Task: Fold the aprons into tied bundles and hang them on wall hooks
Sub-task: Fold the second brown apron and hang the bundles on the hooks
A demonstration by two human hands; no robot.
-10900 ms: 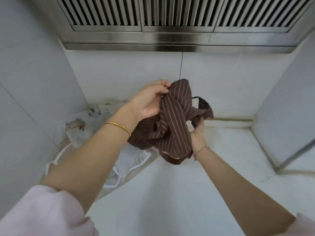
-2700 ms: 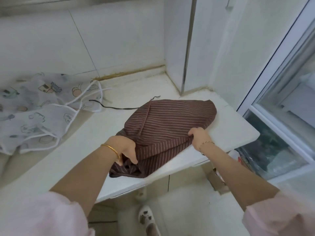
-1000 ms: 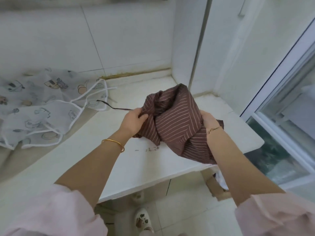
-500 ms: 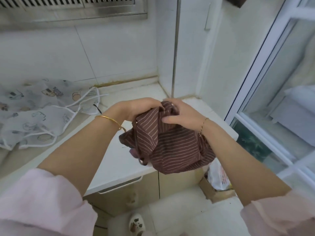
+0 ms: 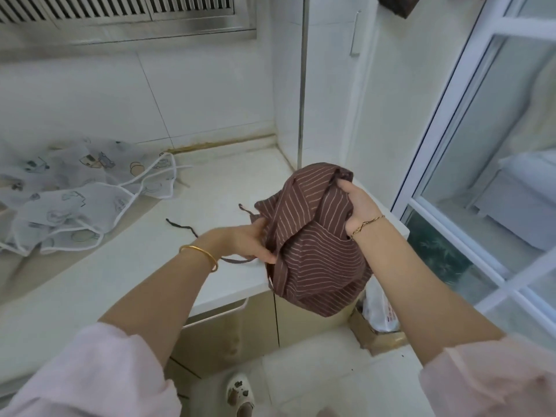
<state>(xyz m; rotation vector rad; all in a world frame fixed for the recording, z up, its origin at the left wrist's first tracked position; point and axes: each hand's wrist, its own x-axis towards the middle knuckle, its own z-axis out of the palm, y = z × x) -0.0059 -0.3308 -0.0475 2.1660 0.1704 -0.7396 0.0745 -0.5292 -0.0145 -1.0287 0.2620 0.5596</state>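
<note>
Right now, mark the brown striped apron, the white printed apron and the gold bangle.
brown striped apron (image 5: 313,254), head view, bunched middle.
white printed apron (image 5: 69,197), head view, printed middle.
gold bangle (image 5: 202,251), head view, band's top.

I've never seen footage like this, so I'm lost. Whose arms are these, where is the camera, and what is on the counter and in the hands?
No machine here: a person wears a camera on the head, looking down at their own arms. The left hand and right hand both grip a brown striped apron, bunched up above the edge of the white countertop. Its string trails on the counter. Further left lies a white printed apron, untouched.
</note>
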